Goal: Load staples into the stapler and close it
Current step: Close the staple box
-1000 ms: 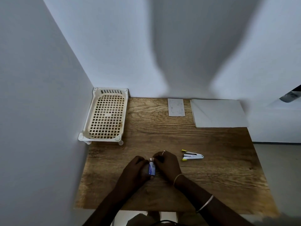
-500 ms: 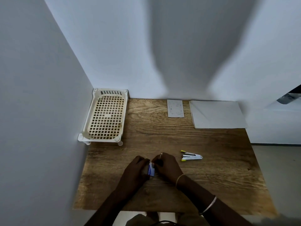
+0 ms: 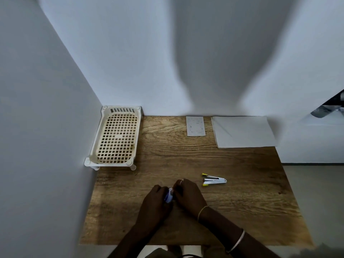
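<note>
At the near middle of the table (image 3: pixel 232 211), the left hand (image 3: pixel 154 203) and right hand (image 3: pixel 189 196) pinch a small blue-and-white box (image 3: pixel 169 196) (likely the staples) between them. The stapler (image 3: pixel 214 179) lies open just to the right, untouched. Staple strips are probably light, stiff and brittle, so hold one by its long sides.

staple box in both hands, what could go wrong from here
The small box is pinched between the left hand and right hand; a hard pull could scatter staples across the table. The stapler lies open and untouched beside the right hand, so a sweeping wrist might knock it.
</note>
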A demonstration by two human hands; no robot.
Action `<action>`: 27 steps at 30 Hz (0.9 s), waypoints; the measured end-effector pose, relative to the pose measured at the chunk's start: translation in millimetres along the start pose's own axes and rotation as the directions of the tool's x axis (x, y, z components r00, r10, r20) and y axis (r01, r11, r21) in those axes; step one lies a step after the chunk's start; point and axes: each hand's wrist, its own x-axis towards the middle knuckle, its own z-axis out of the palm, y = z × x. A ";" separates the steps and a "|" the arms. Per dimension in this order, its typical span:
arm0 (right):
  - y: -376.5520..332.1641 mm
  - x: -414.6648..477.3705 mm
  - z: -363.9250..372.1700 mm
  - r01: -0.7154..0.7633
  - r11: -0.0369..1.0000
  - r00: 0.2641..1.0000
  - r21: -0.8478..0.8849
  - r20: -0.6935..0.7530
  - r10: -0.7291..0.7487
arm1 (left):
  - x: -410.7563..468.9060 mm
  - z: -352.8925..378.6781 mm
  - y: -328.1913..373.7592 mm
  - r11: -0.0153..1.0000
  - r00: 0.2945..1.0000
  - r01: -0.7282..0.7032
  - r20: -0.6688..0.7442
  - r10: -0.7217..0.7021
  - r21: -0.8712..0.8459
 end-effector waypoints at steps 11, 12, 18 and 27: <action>46.0 -27.3 -70.6 0.191 0.902 0.968 -0.388 -0.077 -0.238 | 31.1 5.4 67.9 0.944 0.947 -0.321 -0.018 0.321 -0.078; 50.9 -27.8 -77.8 0.174 0.887 0.967 -0.428 -0.095 -0.235 | 36.4 9.7 76.3 0.933 0.935 -0.353 -0.016 0.353 -0.068; 85.1 -24.6 -97.4 0.071 0.910 0.987 -0.407 -0.105 -0.124 | 67.1 35.8 105.7 0.881 0.881 -0.472 0.057 0.470 0.037; 111.3 -12.9 -100.1 0.063 0.937 0.998 -0.343 -0.005 -0.069 | 73.2 50.1 105.8 0.875 0.876 -0.476 0.138 0.463 0.087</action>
